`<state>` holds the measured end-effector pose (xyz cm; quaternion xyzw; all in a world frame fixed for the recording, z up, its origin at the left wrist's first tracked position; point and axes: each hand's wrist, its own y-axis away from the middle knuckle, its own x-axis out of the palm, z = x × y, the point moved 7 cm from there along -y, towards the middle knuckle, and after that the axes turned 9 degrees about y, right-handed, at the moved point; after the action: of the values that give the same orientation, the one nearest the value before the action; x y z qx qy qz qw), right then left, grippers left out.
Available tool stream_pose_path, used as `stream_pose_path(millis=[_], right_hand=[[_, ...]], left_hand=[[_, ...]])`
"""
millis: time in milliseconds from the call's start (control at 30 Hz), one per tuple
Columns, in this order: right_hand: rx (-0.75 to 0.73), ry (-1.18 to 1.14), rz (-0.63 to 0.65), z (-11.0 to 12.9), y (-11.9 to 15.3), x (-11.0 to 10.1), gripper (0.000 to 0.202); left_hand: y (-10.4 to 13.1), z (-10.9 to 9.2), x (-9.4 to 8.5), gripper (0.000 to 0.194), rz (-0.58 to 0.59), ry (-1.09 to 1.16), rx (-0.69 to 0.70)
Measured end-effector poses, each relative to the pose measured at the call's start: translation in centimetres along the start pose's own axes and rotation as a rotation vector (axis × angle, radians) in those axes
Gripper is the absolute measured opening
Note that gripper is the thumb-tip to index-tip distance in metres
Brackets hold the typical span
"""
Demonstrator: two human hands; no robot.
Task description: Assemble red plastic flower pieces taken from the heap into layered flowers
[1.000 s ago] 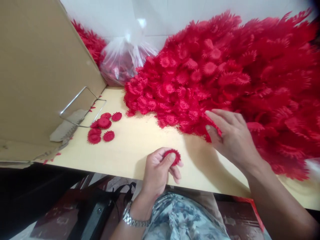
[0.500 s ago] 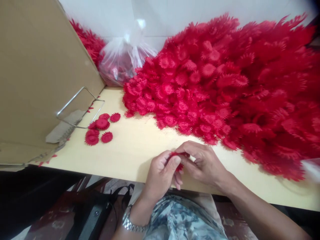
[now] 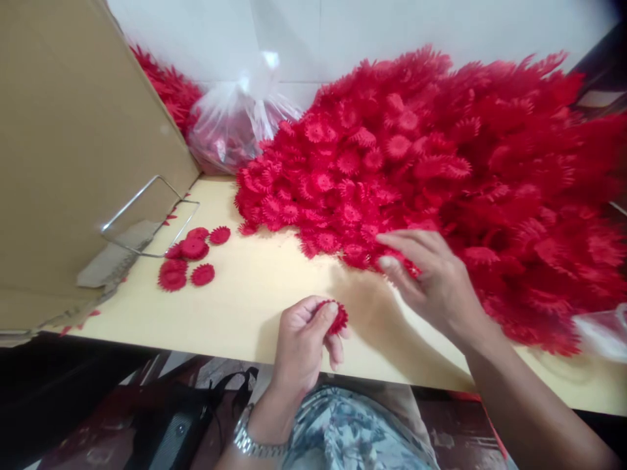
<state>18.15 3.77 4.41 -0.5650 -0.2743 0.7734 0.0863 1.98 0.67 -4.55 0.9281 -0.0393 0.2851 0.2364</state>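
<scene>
My left hand is closed near the table's front edge, pinching a red toothed fabric disc between thumb and fingers. My right hand is over the near edge of a big heap of red fabric petal pieces. Its thumb and fingers are spread apart, with red pieces showing between and behind them; none is plainly gripped. To the left, several red discs lie in a small loose group on the table.
A cardboard box stands at the left, a bent metal wire frame against it. Behind are a tied clear plastic bag and more red pieces. Clear plastic lies at the right edge. A white wall closes the back.
My right hand has left the disc in my left hand and moved forward and right to the heap, its fingers opening. My left hand still holds the disc in about the same place.
</scene>
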Motion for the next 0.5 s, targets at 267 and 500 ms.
stream_pose_path(millis=[267, 500], right_hand=[[0.079, -0.664, 0.562, 6.3, 2.1, 4.0, 0.014], [0.087, -0.248, 0.17, 3.3, 0.9, 2.5, 0.019]], left_hand=[[-0.1, 0.7, -0.6, 0.04, -0.025, -0.086, -0.003], [0.4, 1.0, 0.2, 0.026, 0.124, -0.028, 0.004]])
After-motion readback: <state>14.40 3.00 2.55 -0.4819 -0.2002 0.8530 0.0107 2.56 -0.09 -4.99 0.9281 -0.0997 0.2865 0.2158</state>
